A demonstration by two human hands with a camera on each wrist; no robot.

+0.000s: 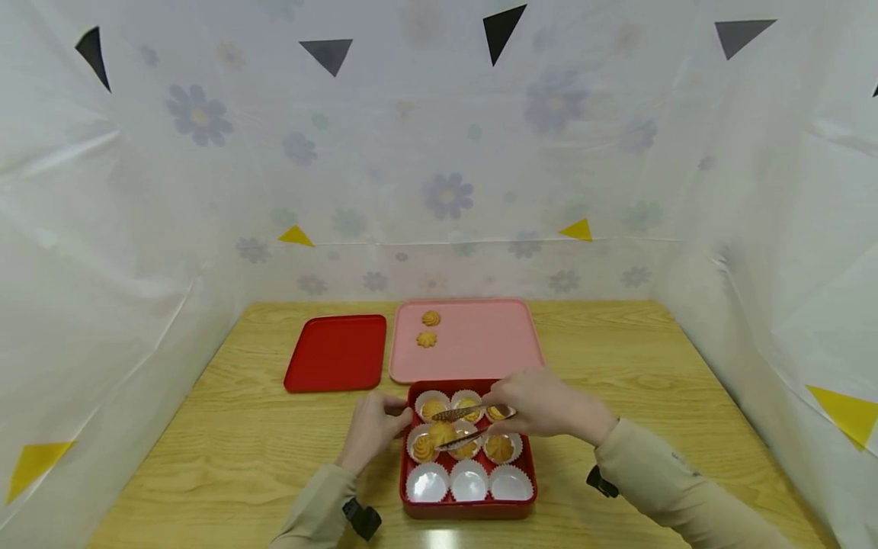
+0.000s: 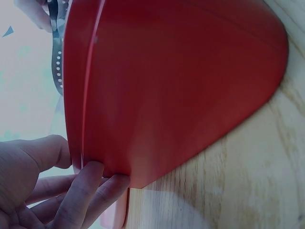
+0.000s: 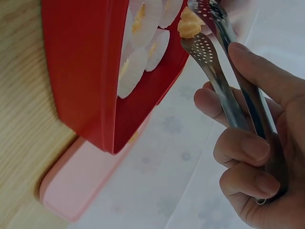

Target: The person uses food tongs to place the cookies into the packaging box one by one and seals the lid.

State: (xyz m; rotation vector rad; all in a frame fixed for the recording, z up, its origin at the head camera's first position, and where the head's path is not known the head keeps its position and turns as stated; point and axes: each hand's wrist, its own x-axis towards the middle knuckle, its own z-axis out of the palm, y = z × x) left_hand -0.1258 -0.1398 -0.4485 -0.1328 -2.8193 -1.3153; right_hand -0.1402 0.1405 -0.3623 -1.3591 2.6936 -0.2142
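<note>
My right hand (image 1: pixel 542 402) grips metal tongs (image 3: pixel 221 81) with perforated tips. Between those tips is a golden piped cookie (image 3: pixel 189 26), held over the left part of the red box (image 1: pixel 469 511). White paper cups line the box in rows; cookies sit in the back and middle rows, such as a cookie (image 1: pixel 498 448) at the right. Bare bottoms show in the front-row cups, among them a paper cup (image 1: pixel 469 482) in the centre. At the box's left wall, my left hand (image 1: pixel 373 428) holds the rim, thumb at the edge and fingertips on the outer side.
Behind the box lies a pink tray (image 1: pixel 487 335), with one cookie (image 1: pixel 430 318) above another cookie (image 1: pixel 427 339) near its left side. A flat red tray (image 1: pixel 336 354) lies left of it. Patterned white sheeting (image 1: pixel 446 137) encloses the wooden table (image 1: pixel 604 343) at the back and sides.
</note>
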